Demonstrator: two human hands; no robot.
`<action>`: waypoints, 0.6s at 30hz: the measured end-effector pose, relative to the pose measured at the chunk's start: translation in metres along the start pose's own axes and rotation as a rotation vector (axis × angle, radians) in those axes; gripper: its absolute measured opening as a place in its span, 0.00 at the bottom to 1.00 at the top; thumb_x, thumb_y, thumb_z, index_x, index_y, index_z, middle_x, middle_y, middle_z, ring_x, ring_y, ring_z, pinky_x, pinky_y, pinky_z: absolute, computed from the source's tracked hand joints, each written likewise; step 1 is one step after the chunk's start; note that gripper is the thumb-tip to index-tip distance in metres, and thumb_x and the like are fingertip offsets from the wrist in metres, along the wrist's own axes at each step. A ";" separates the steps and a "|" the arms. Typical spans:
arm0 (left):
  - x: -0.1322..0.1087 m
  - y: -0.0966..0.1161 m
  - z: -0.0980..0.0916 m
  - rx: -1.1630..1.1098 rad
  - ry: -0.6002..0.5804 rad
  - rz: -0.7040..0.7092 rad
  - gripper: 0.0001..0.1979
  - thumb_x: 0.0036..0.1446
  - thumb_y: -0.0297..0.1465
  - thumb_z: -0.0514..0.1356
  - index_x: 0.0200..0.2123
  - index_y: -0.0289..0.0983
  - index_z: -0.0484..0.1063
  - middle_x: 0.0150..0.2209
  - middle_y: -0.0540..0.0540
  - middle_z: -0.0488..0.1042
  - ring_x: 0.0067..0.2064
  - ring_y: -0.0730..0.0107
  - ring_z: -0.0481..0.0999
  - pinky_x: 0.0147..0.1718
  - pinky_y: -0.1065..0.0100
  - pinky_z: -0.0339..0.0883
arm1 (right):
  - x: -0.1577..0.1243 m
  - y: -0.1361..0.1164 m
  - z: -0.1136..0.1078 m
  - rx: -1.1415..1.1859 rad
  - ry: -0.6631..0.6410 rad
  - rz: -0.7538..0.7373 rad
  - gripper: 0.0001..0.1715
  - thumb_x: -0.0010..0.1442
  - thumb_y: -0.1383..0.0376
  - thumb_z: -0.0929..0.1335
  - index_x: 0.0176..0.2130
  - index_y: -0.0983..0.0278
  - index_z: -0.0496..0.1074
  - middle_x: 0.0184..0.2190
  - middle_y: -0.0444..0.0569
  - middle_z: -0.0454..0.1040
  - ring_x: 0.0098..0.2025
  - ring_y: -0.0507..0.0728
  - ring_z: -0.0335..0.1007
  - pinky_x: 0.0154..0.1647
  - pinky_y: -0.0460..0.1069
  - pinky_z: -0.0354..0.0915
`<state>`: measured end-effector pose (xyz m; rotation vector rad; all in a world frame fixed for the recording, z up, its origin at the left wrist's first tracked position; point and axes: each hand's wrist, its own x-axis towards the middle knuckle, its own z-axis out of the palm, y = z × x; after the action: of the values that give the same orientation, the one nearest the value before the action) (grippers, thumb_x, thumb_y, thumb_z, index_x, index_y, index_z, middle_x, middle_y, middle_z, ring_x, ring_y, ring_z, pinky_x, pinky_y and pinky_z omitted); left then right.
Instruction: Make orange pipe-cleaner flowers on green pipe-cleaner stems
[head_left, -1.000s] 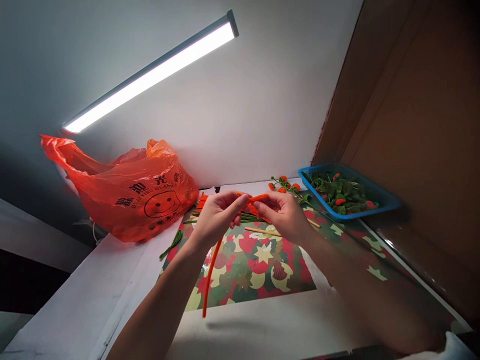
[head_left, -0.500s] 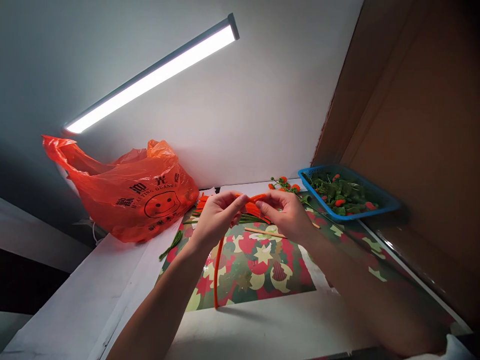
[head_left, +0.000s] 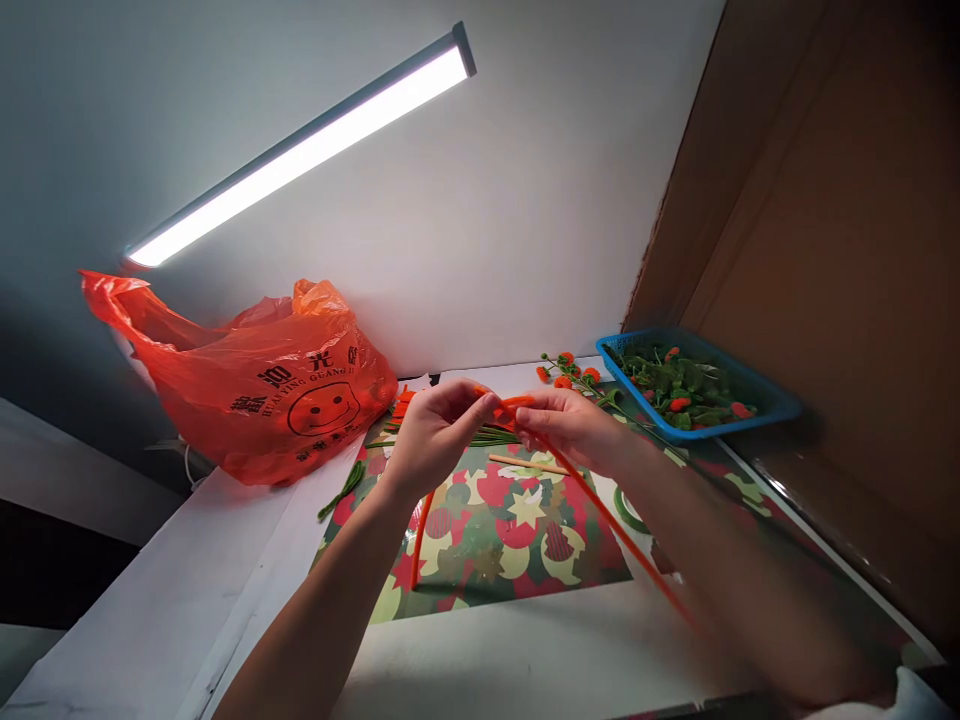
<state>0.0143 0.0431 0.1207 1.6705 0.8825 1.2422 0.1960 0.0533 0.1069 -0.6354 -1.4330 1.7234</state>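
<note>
Above the patterned mat, my left hand (head_left: 442, 430) and my right hand (head_left: 576, 428) are close together, both closed in a pinch on fuzzy orange pipe cleaner (head_left: 600, 505). One long end slants down to the right, below my right forearm. Another orange end hangs down past my left wrist. The part between the fingertips is bent or crossed, and whether it is one piece or two I cannot tell. Behind my hands lie loose orange pipe cleaners (head_left: 403, 405) and green pipe cleaners (head_left: 487, 437), partly hidden by the fingers.
A red plastic bag (head_left: 300, 390) stands at the left, near a folded green bundle (head_left: 342, 490). A thin wooden stick (head_left: 529, 464) and a green ring (head_left: 628, 510) lie on the mat (head_left: 517, 540). Orange flowers (head_left: 568, 380) lie beside a blue basket (head_left: 694, 435). A cardboard wall (head_left: 832, 230) closes the right.
A long orange end now swings down to the right from between my fingers. The hanging end at the left has shifted slightly left, and my right-hand fingers have changed their grip.
</note>
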 end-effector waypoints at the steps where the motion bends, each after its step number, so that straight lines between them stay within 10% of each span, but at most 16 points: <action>1: 0.000 0.000 0.000 -0.004 0.005 0.010 0.11 0.53 0.37 0.64 0.28 0.34 0.73 0.22 0.52 0.67 0.21 0.81 0.59 0.18 0.77 0.51 | 0.000 0.000 0.000 -0.008 0.006 -0.013 0.17 0.48 0.57 0.75 0.35 0.66 0.77 0.24 0.42 0.68 0.26 0.48 0.58 0.27 0.45 0.56; 18: -0.002 0.003 -0.001 -0.089 0.027 -0.045 0.11 0.50 0.37 0.67 0.29 0.34 0.76 0.22 0.52 0.69 0.20 0.83 0.57 0.17 0.77 0.50 | -0.003 -0.004 0.007 -0.184 0.177 -0.083 0.14 0.51 0.57 0.71 0.26 0.66 0.71 0.16 0.39 0.63 0.20 0.46 0.56 0.22 0.45 0.52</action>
<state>0.0136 0.0405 0.1234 1.5589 0.8643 1.2578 0.1931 0.0473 0.1118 -0.7957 -1.4803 1.4448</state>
